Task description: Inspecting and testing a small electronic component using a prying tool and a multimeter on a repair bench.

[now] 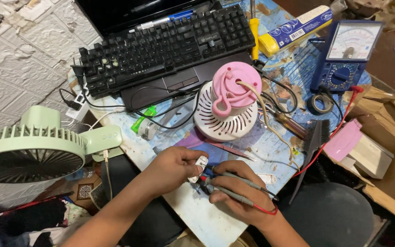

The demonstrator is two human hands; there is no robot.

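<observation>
Round vented appliance (225,110) mid-tabletop (206,219). Keyboard (165,45) behind it, multimeter (346,57) right, desk fan (37,148) left, hands (206,178) with probes (238,185) in front.

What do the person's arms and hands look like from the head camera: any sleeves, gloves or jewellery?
Both forearms are bare, with no sleeves in view. The left hand and right hand wear no gloves, and no rings, watch or bracelet show.

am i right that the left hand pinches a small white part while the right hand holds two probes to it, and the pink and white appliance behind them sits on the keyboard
Not quite. The head view shows the pink and white appliance on the table, just in front of the keyboard, not on it. The rest holds: the left hand pinches the small white part and the right hand holds two probes to it.
</observation>
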